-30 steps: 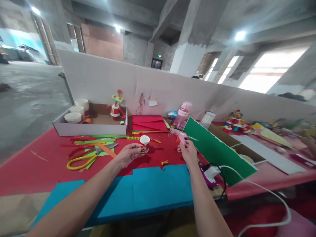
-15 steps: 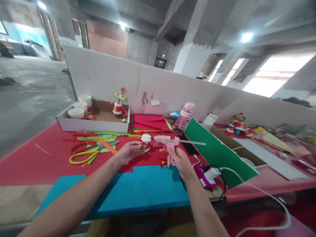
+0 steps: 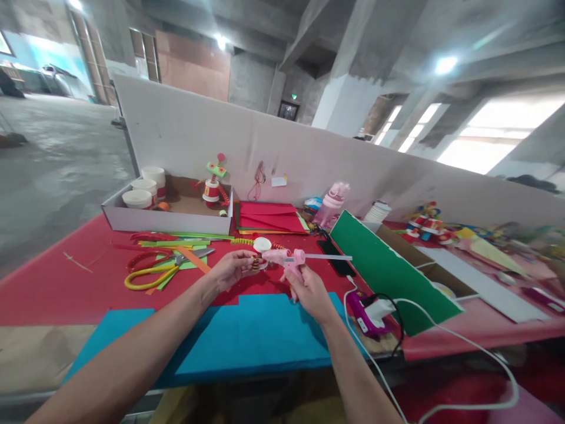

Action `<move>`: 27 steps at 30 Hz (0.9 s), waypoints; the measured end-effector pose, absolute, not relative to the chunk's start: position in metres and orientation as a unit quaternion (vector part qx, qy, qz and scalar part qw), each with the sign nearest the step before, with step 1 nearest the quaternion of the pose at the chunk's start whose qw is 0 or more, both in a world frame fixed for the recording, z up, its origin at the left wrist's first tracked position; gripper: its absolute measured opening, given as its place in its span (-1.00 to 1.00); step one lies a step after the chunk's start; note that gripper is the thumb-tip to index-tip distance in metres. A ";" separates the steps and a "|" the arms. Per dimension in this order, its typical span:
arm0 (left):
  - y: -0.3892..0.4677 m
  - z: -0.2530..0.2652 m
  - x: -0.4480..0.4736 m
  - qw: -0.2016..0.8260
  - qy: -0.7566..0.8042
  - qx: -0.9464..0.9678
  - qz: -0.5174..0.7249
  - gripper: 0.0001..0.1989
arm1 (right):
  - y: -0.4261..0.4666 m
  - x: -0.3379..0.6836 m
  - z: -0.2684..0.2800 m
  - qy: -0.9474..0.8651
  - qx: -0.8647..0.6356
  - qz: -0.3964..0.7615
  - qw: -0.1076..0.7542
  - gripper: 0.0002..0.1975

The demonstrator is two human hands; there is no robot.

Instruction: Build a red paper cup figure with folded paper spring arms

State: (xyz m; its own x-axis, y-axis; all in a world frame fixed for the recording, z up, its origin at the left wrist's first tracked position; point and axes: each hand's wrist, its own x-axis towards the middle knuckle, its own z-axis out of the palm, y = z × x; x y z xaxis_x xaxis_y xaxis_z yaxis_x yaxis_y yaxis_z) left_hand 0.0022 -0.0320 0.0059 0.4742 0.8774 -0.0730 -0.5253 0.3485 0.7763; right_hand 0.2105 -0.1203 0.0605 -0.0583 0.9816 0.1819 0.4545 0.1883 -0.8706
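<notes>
My left hand (image 3: 230,272) pinches a small accordion-folded paper strip (image 3: 255,264) in red and yellow-green between thumb and fingertips. A pink hot glue gun (image 3: 299,259) is in my right hand (image 3: 311,294), fingers wrapped round its handle, with a long clear glue stick (image 3: 331,257) out of its back. Its nozzle points left, right by the folded strip; whether they touch I cannot tell. Just behind the nozzle is a white paper cup (image 3: 262,244), with a green-yellow folded paper arm (image 3: 242,241) at its left and a red one at its right.
Yellow-handled scissors (image 3: 152,277) lie among paper strips at left. Behind them, a cardboard box (image 3: 168,222) holds cups and a paper-cup figure (image 3: 212,189). A purple power strip (image 3: 366,318) with trailing white cables and a green board (image 3: 388,274) stand at right. Blue foam sheet (image 3: 247,335) lies in front.
My right hand has brought the glue gun left, its nozzle now close to the folded strip. A white cable has shifted into view beside my right forearm. My left hand stays nearly still.
</notes>
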 end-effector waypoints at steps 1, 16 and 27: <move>-0.032 0.006 0.002 0.782 0.249 0.354 0.449 -0.87 | -0.120 0.211 0.060 -0.654 -0.551 0.318 0.410 -0.63; -0.033 0.008 0.003 0.780 0.254 0.358 0.447 -0.82 | -0.117 0.211 0.053 -0.659 -0.549 0.311 0.409 -0.63; -0.032 0.007 0.004 0.769 0.266 0.368 0.450 -0.82 | -0.115 0.214 0.049 -0.669 -0.539 0.294 0.419 -0.64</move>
